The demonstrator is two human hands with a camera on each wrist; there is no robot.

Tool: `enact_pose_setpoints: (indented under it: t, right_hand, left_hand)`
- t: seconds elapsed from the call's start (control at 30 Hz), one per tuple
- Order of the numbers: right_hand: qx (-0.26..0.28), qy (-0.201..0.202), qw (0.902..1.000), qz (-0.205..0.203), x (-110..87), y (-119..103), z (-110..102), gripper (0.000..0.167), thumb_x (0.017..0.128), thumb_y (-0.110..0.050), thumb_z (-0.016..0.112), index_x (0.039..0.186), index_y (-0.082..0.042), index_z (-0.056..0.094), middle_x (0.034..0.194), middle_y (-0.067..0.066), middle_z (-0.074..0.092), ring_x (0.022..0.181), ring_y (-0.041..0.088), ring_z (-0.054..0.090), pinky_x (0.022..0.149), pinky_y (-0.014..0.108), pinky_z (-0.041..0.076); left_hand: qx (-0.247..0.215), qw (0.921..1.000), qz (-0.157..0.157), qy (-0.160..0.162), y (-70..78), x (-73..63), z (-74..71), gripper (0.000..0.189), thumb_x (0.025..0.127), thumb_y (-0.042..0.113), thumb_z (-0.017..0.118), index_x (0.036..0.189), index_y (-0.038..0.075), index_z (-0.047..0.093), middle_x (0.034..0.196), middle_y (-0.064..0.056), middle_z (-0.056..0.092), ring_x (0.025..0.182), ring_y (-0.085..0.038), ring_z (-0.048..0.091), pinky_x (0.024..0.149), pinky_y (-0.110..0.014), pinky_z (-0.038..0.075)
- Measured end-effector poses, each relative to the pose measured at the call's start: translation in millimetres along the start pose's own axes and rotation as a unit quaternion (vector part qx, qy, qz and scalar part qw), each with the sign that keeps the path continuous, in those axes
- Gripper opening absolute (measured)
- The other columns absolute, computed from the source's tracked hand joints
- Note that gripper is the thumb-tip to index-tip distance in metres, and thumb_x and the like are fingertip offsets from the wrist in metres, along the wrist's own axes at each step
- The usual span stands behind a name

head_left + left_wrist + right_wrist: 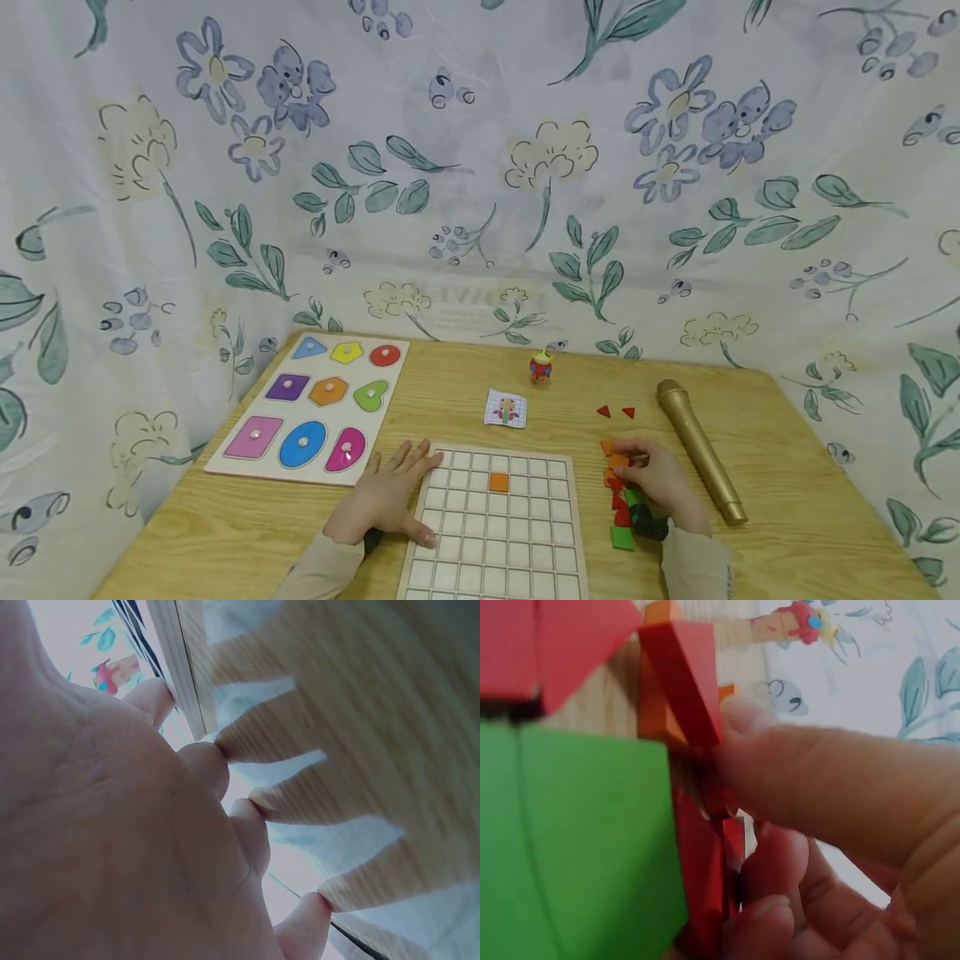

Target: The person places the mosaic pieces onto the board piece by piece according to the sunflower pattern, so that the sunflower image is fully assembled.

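Observation:
My left hand [386, 496] lies flat with its fingers spread, the thumb on the left part of a pale gridded board [517, 529] and the other fingertips on the wood beside it. One orange square tile [498, 482] sits in a cell near the board's top. My right hand [663, 479] reaches into a pile of coloured tiles right of the board. In the right wrist view its thumb touches a tilted red tile [682, 682], with curled fingers beside other red tiles [703, 874]. I cannot tell whether it grips one. A green tile [592, 840] fills the near side.
A shape puzzle board [300, 408] with knobbed pieces lies at the left. Behind the grid board are a small patterned card [506, 409] and a toy figure [540, 367]. Two red triangles [604, 411] lie beyond the pile. A gold microphone [701, 450] lies at the right.

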State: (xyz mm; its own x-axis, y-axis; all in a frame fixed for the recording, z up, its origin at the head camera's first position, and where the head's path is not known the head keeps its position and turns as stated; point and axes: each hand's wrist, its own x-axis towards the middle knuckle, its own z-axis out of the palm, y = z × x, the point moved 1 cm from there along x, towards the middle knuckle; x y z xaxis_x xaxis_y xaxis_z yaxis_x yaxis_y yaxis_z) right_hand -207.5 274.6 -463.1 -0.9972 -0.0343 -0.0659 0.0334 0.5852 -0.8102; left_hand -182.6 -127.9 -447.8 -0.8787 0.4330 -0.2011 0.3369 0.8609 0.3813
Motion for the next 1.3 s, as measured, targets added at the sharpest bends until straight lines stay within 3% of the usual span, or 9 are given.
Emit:
enact_pose_setpoints:
  t: [0.37, 0.6, 0.77, 0.9, 1.07, 1.17, 1.3]
  right_hand:
    - [-0.004, 0.038, 0.9992, 0.011, 0.2, -1, 3, 0.023, 0.085, -0.003, 0.071, 0.105, 0.005, 0.066, 0.101, 0.017, 0.068, 0.082, 0.012, 0.059, 0.067, 0.020, 0.048]
    - [0.030, 0.030, 0.9983, 0.040, -2.5, -12, 5, 0.028, 0.090, -0.013, 0.068, 0.112, 0.004, 0.064, 0.099, 0.013, 0.070, 0.080, 0.010, 0.064, 0.067, 0.024, 0.051]
    - [0.068, -0.015, 0.9973, 0.022, -3.4, -30, 18, 0.029, 0.090, -0.010, 0.067, 0.113, 0.007, 0.063, 0.098, 0.013, 0.070, 0.077, 0.014, 0.066, 0.066, 0.026, 0.056]
    - [0.072, -0.068, 0.9948, -0.024, -1.7, -44, 36, 0.024, 0.089, -0.009, 0.068, 0.107, 0.007, 0.065, 0.091, 0.011, 0.070, 0.074, 0.013, 0.064, 0.064, 0.024, 0.055]
    - [0.080, -0.151, 0.9830, -0.067, -0.3, -58, 62, 0.021, 0.089, -0.010, 0.069, 0.102, 0.006, 0.065, 0.087, 0.009, 0.069, 0.071, 0.011, 0.061, 0.063, 0.022, 0.055]
    - [0.066, -0.183, 0.9788, -0.064, -1.6, -65, 74, 0.017, 0.088, -0.011, 0.070, 0.099, 0.002, 0.066, 0.085, 0.005, 0.068, 0.069, 0.010, 0.060, 0.061, 0.022, 0.054]
    - [0.038, -0.195, 0.9779, -0.064, -3.8, -71, 84, 0.013, 0.086, -0.012, 0.072, 0.093, -0.001, 0.068, 0.083, 0.002, 0.067, 0.070, 0.011, 0.055, 0.061, 0.022, 0.047]
  left_hand:
    - [-0.005, 1.0000, 0.003, 0.000, 2.3, -0.6, -2.0, 0.112, 0.059, 0.053, 0.086, 0.150, 0.014, 0.033, 0.161, -0.016, 0.021, 0.148, -0.041, 0.017, 0.112, -0.073, 0.008]
    - [-0.005, 1.0000, -0.002, -0.004, 1.6, -0.6, -1.2, 0.113, 0.059, 0.054, 0.085, 0.150, 0.015, 0.033, 0.162, -0.015, 0.021, 0.149, -0.040, 0.016, 0.112, -0.073, 0.008]
    - [-0.004, 1.0000, -0.005, -0.008, 0.9, -0.2, -0.1, 0.113, 0.059, 0.055, 0.084, 0.151, 0.016, 0.032, 0.162, -0.014, 0.020, 0.149, -0.040, 0.015, 0.113, -0.072, 0.007]
    - [-0.005, 1.0000, -0.004, -0.004, 0.8, -0.4, -0.3, 0.113, 0.059, 0.054, 0.085, 0.150, 0.015, 0.032, 0.162, -0.015, 0.021, 0.149, -0.040, 0.016, 0.113, -0.073, 0.007]
    - [-0.005, 1.0000, -0.003, -0.003, 0.4, -0.2, 0.1, 0.113, 0.059, 0.054, 0.085, 0.150, 0.015, 0.032, 0.162, -0.015, 0.020, 0.149, -0.040, 0.015, 0.112, -0.073, 0.008]
    - [-0.004, 1.0000, -0.002, -0.004, -0.3, 0.5, 0.9, 0.113, 0.059, 0.054, 0.085, 0.151, 0.015, 0.032, 0.162, -0.015, 0.020, 0.149, -0.040, 0.015, 0.112, -0.073, 0.008]
    - [-0.005, 1.0000, -0.003, -0.007, -0.7, 0.7, 1.7, 0.112, 0.060, 0.055, 0.084, 0.151, 0.016, 0.032, 0.162, -0.014, 0.020, 0.149, -0.040, 0.015, 0.112, -0.073, 0.008]
